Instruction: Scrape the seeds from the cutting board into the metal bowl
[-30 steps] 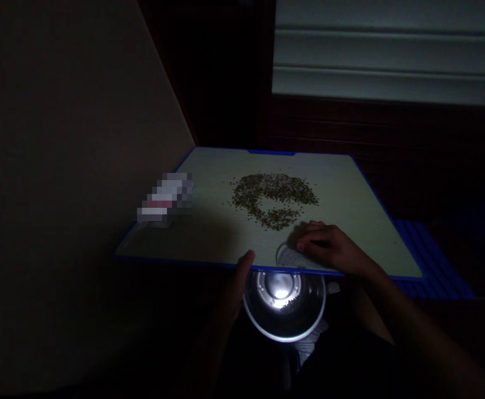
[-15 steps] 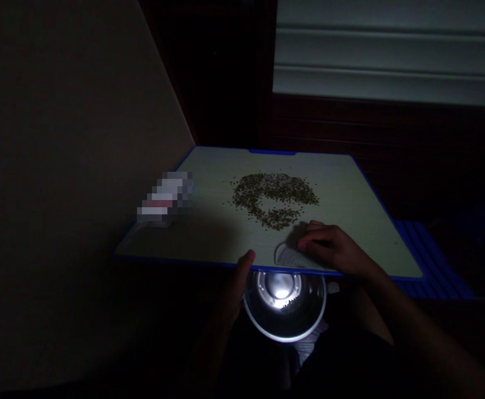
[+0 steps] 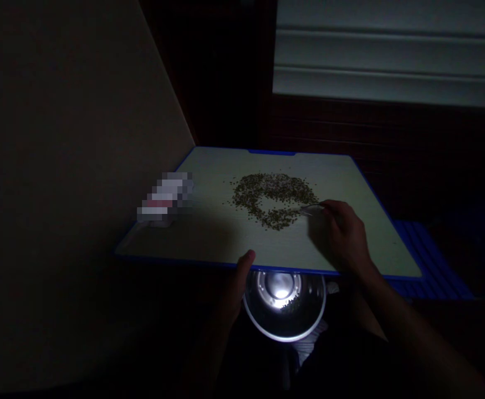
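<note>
A pale board (image 3: 375,233) with a blue rim lies in front of me. Small brownish-green grains (image 3: 267,185), possibly lentils or mung beans, form a curved heap on it around a bare patch. My right hand (image 3: 346,230) is closed on a thin, clear-looking scraper (image 3: 312,210), its tip at the right end of the lower grains. The thumb of my left hand (image 3: 242,271) hooks over the board's front edge; the other fingers are hidden beside the bowl. Below that edge is a shiny metal bowl (image 3: 284,335), with some grains inside.
A blurred-out white and red pack (image 3: 165,199) lies at the board's left edge. Blue ribbed material (image 3: 429,260) shows under the right side. A pale wall (image 3: 80,166) rises at left, and light slats (image 3: 392,52) stand behind. The room is dim.
My right hand has moved from the front edge above the bowl, forward and to the right, bringing the scraper to the grains. My left hand and the bowl look unchanged.
</note>
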Action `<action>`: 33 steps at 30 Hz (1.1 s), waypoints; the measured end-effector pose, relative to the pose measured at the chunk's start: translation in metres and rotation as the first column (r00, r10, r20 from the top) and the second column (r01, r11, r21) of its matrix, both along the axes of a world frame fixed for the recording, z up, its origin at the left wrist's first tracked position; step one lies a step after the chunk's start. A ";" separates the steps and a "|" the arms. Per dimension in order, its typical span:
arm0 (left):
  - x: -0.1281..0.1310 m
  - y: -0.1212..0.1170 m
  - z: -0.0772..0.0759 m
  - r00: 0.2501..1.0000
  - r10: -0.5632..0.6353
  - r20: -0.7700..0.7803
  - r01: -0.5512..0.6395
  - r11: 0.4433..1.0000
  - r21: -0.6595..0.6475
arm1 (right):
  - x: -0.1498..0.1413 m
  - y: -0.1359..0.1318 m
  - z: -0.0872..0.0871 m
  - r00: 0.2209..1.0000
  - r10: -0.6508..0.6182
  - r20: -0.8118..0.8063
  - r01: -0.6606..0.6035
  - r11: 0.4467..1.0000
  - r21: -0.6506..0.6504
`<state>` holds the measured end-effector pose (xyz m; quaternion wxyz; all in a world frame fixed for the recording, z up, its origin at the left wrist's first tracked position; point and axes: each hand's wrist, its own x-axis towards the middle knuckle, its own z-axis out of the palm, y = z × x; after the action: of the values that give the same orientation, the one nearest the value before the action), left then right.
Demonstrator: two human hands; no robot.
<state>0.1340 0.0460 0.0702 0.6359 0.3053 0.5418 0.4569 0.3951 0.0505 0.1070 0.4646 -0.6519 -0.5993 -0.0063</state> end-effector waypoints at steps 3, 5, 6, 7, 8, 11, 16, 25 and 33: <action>-0.002 0.002 -0.004 1.000 0.018 -0.024 -0.017 0.999 0.027 | 0.003 0.001 -0.004 1.000 0.013 0.027 -0.013 1.000 -0.015; -0.003 0.003 -0.005 0.997 0.055 -0.061 -0.052 0.997 0.049 | 0.005 0.002 -0.006 1.000 0.020 0.024 -0.019 0.999 -0.035; -0.003 0.003 -0.005 0.995 0.068 -0.072 -0.064 0.997 0.052 | 0.005 0.002 -0.006 1.000 0.024 0.019 -0.023 0.999 -0.042; -0.003 0.003 -0.005 0.995 0.071 -0.076 -0.067 0.997 0.047 | 0.005 0.001 -0.006 0.999 0.029 0.013 -0.028 0.998 -0.049; -0.003 0.003 -0.005 0.995 0.064 -0.074 -0.061 0.997 0.038 | 0.005 0.001 -0.006 0.999 0.034 0.007 -0.034 0.998 -0.055; -0.002 0.003 -0.004 0.995 0.063 -0.073 -0.061 0.998 0.030 | 0.004 0.001 -0.003 0.999 0.047 -0.005 -0.047 0.996 -0.081; -0.001 0.001 0.000 1.000 -0.015 0.000 0.015 1.000 -0.013 | 0.002 0.001 -0.001 0.997 0.078 -0.015 -0.079 0.990 -0.113; -0.002 0.002 0.000 0.999 0.005 -0.043 -0.005 1.000 -0.003 | 0.000 0.002 0.001 0.992 0.121 -0.045 -0.126 0.985 -0.120; -0.002 0.003 -0.004 1.000 -0.005 -0.019 0.006 1.000 0.027 | 0.000 0.001 0.001 0.995 0.085 -0.043 -0.089 0.989 -0.120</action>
<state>0.1318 0.0492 0.0663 0.6279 0.3196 0.5408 0.4595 0.3953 0.0520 0.1080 0.4350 -0.6523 -0.6175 0.0629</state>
